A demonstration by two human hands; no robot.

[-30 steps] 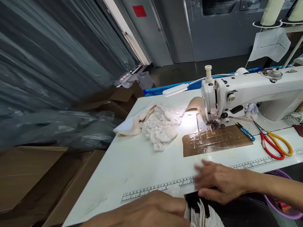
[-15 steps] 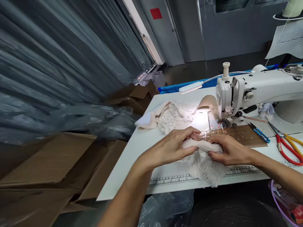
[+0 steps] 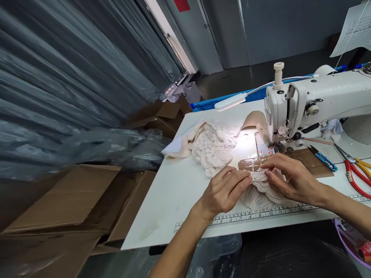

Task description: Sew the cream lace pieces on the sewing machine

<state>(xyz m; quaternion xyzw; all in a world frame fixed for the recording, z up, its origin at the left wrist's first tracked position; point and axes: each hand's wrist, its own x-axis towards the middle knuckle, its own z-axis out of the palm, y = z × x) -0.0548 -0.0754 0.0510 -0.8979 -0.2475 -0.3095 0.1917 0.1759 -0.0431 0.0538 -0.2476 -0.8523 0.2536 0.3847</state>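
Observation:
A piece of cream lace fabric [image 3: 262, 193] spans between my two hands, in front of the sewing machine [image 3: 290, 112]. My left hand [image 3: 227, 189] pinches its left end, fingers pressed together. At the other end my right hand [image 3: 292, 179] grips the edge between thumb and index finger. The lace hangs in folds toward the printed ruler [image 3: 240, 220] on the table's front. Behind my left hand lies a heap of cream lace [image 3: 214, 143], lit by the machine lamp [image 3: 230, 102]. The brown plate [image 3: 307, 162] by the needle is partly covered by my right hand.
Blue thread snips [image 3: 323, 158] and red-and-yellow-handled scissors [image 3: 355, 170] lie right of my right hand. Cardboard boxes [image 3: 60, 197] stand left of the white table [image 3: 153, 208]. A purple-rimmed bin [image 3: 344, 243] sits below at the right.
My left hand has turned over and now pinches the lace edge with closed fingers. My right hand has shifted slightly right and up. The lace is less bunched between them; the view has shifted.

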